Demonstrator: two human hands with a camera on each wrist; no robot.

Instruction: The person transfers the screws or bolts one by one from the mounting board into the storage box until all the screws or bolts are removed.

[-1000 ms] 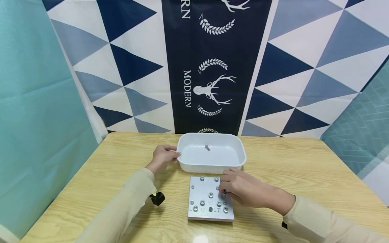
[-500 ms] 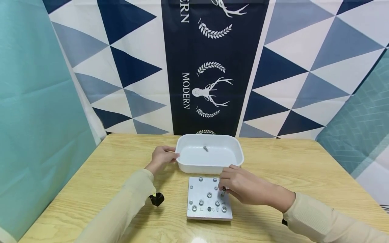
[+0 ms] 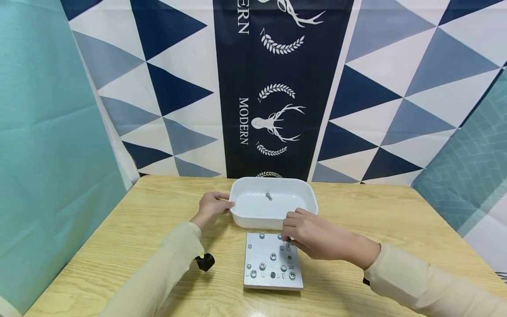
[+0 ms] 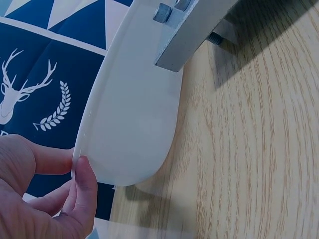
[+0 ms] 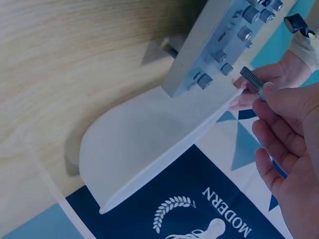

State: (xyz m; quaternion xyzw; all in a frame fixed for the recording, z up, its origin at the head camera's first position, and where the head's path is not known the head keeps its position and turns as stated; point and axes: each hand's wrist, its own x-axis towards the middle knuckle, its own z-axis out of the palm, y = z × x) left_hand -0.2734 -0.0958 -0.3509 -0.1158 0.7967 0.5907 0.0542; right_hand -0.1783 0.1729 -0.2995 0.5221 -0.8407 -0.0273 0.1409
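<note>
- I count places like a clock, with its middle on the silver plate (image 3: 261, 253) and 12 pointing away from the person.
- Nearest to me, a pale left sleeve (image 3: 158, 268) comes in at 9 o'clock, with a black thing (image 3: 205, 261) by its cuff. A pale right sleeve (image 3: 404, 277) comes in at 3 o'clock.
- The plate is on the wooden table (image 3: 158, 211). Round metal bolts (image 3: 273, 256), big and small, stick up from it. I see a dark threaded end (image 4: 215, 38) poking out under it from the left wrist.
- The right hand (image 3: 313, 234) is at 2 o'clock, over the plate's edge. Its thumb and first finger pinch a loose bolt (image 5: 253, 80), and the other fingers curl softly. From the right wrist, I see the bolt's threads sticking out past the fingertips, apart from the plate.
- The left hand (image 3: 213, 206) is at 11 o'clock. Its thumb and fingers pinch the rim of the white tray (image 3: 257, 222) at the tray's own 9 o'clock end.
- The tray sits at 12 o'clock, just past the plate. Another bolt (image 3: 268, 196) lies inside it.
- Farthest off at 12 o'clock, I see a dark cloth strip (image 3: 237, 160) with white deer.
</note>
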